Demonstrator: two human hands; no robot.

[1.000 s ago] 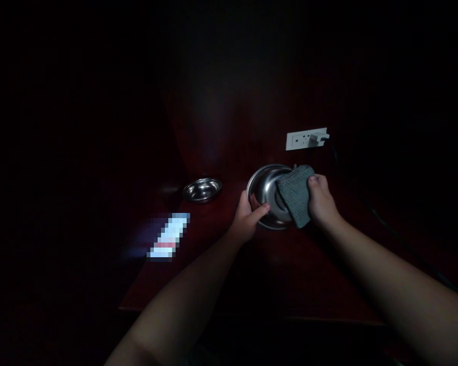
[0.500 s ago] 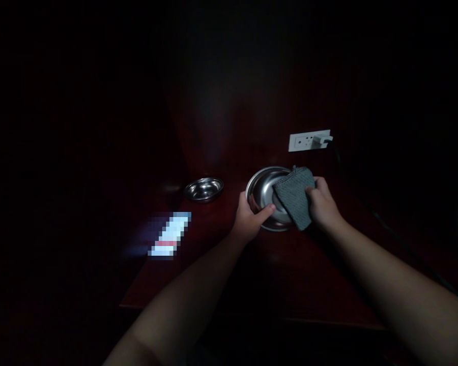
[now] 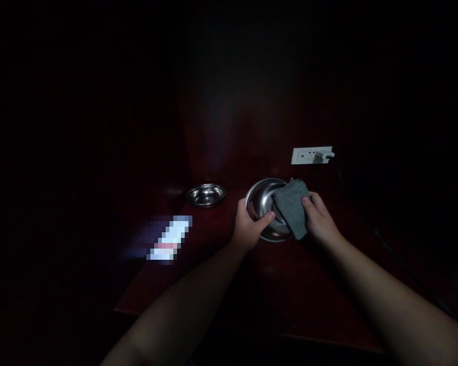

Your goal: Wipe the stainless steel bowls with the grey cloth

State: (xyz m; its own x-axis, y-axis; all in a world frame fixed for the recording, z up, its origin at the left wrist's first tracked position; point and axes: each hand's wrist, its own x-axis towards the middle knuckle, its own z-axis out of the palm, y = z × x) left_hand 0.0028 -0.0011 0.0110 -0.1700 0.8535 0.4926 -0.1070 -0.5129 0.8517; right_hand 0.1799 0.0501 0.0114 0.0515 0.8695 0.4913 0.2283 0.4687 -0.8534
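A shiny steel bowl [image 3: 260, 198] is held tilted above the dark red table, its inside facing me. My left hand [image 3: 249, 227] grips its left side, with the thumb over the rim on the inner wall. In my right hand [image 3: 319, 216] is a folded grey-green cloth [image 3: 293, 207], pinched under the thumb and lying across the right part of the bowl. The cloth hides the bowl's right rim. Whether the right fingers also hold the bowl behind the cloth, I cannot tell.
A smaller steel bowl [image 3: 206, 195] stands on the table [image 3: 213, 244] to the left. Nearer me lies a bright pixelated phone-like shape [image 3: 171, 239]. A white wall socket [image 3: 312, 155] with a plug is behind, and a dark cable runs along the right.
The whole view has shifted, so the socket, bowls and hands appear slightly lower. Both hands keep their hold on bowl and cloth, with the cloth in nearly the same place on the bowl.
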